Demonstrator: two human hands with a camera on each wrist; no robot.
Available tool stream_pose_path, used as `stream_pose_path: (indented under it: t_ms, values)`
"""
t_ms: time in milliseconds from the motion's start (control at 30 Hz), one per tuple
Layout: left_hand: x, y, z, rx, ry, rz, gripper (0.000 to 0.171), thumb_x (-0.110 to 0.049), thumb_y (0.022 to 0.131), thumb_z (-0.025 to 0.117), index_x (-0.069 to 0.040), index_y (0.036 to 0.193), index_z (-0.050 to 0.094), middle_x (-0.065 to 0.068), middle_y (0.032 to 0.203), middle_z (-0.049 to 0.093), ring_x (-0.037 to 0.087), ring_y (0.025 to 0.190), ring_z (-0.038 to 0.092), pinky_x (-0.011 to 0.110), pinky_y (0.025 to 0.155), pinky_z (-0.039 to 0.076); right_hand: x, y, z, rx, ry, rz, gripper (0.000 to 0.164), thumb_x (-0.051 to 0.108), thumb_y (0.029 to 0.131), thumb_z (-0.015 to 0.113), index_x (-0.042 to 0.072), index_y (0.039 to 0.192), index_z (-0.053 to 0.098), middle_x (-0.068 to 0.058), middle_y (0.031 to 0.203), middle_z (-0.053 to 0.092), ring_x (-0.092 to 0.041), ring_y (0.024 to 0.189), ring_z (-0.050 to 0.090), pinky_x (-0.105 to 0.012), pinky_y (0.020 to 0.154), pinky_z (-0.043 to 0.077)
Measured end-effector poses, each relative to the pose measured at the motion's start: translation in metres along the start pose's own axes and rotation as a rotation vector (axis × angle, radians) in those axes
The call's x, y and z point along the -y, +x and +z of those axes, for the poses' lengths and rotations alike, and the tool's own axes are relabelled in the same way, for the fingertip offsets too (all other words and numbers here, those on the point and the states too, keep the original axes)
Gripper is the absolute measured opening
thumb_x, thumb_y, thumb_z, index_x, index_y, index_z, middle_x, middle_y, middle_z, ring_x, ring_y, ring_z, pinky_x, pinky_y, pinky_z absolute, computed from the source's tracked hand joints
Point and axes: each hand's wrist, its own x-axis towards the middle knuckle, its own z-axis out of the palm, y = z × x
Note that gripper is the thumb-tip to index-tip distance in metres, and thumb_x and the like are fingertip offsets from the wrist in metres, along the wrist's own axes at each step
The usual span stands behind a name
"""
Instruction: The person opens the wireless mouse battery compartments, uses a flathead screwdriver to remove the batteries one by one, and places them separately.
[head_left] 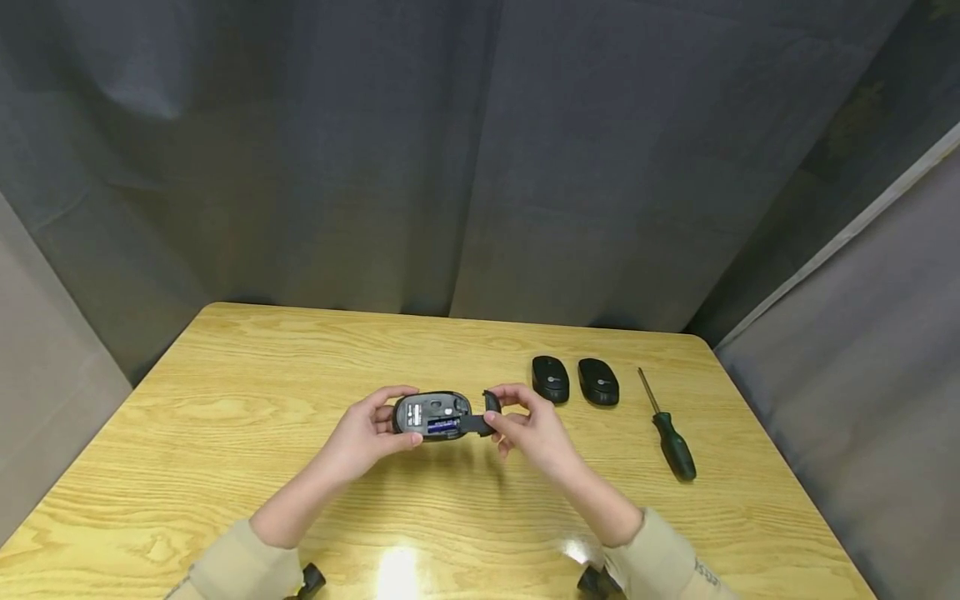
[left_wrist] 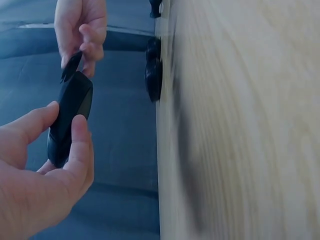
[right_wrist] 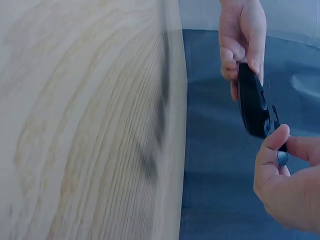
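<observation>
In the head view my left hand (head_left: 365, 431) grips a black computer mouse (head_left: 414, 415) above the table, its underside facing up. A blue battery (head_left: 442, 426) lies in the mouse's uncovered compartment. My right hand (head_left: 534, 427) pinches a black battery cover (head_left: 491, 412) at the mouse's right end; its tongue reaches over the compartment's edge. Whether the two parts touch there I cannot tell. The left wrist view shows the mouse (left_wrist: 70, 115) edge-on between thumb and fingers. In the right wrist view the cover is partly hidden by the right fingers (right_wrist: 272, 150).
Two more black mice (head_left: 551, 379) (head_left: 598, 382) sit upright on the wooden table (head_left: 300, 358), right of my hands. Farther right lies a screwdriver (head_left: 673, 442) with a dark green handle, shaft pointing away. Grey curtains (head_left: 375, 167) hang behind the table and at its right.
</observation>
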Motion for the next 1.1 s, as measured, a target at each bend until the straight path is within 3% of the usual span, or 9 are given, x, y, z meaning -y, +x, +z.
stream_pose_path:
  t_ms: [233, 433, 633, 933, 1100]
  values:
    - [0.0, 0.0, -0.018, -0.034, 0.0, -0.016, 0.064, -0.004, 0.077, 0.075, -0.009, 0.134, 0.048, 0.022, 0.119, 0.06, 0.022, 0.097, 0.063, 0.029, 0.078, 0.057, -0.005, 0.009, -0.004, -0.043, -0.009, 0.003, 0.032, 0.003, 0.089, 0.063, 0.003, 0.119, 0.054, -0.016, 0.105, 0.052, -0.024, 0.065, 0.058, -0.026, 0.05, 0.051]
    - [-0.001, -0.001, -0.028, -0.028, -0.018, -0.025, 0.065, -0.005, 0.079, 0.074, -0.007, 0.137, 0.044, 0.025, 0.124, 0.056, 0.024, 0.096, 0.064, 0.041, 0.079, 0.057, -0.012, 0.024, -0.001, -0.063, -0.047, 0.026, 0.032, 0.005, 0.088, 0.064, 0.005, 0.118, 0.055, -0.015, 0.104, 0.054, -0.027, 0.065, 0.06, -0.03, 0.051, 0.053]
    - [0.0, 0.0, -0.031, -0.024, -0.042, -0.041, 0.067, -0.003, 0.078, 0.074, -0.006, 0.137, 0.043, 0.027, 0.126, 0.054, 0.027, 0.098, 0.065, 0.043, 0.08, 0.057, -0.021, 0.04, 0.001, -0.064, -0.091, 0.043, 0.032, 0.006, 0.088, 0.065, 0.004, 0.119, 0.055, -0.017, 0.103, 0.056, -0.024, 0.063, 0.061, -0.031, 0.051, 0.054]
    - [0.003, 0.001, -0.032, -0.013, -0.048, -0.048, 0.066, -0.003, 0.079, 0.074, -0.006, 0.138, 0.043, 0.027, 0.126, 0.053, 0.026, 0.097, 0.064, 0.036, 0.079, 0.058, -0.038, 0.069, 0.002, -0.071, -0.185, 0.16, 0.035, 0.008, 0.088, 0.065, 0.007, 0.121, 0.054, -0.015, 0.106, 0.056, -0.023, 0.066, 0.063, -0.036, 0.057, 0.057]
    - [0.004, 0.003, -0.032, -0.001, -0.054, -0.047, 0.066, -0.002, 0.079, 0.074, -0.006, 0.137, 0.043, 0.028, 0.126, 0.053, 0.026, 0.097, 0.064, 0.038, 0.08, 0.057, -0.049, 0.085, -0.001, -0.047, -0.185, 0.182, 0.036, 0.005, 0.088, 0.065, 0.004, 0.121, 0.052, -0.014, 0.099, 0.054, -0.016, 0.058, 0.06, -0.03, 0.052, 0.056]
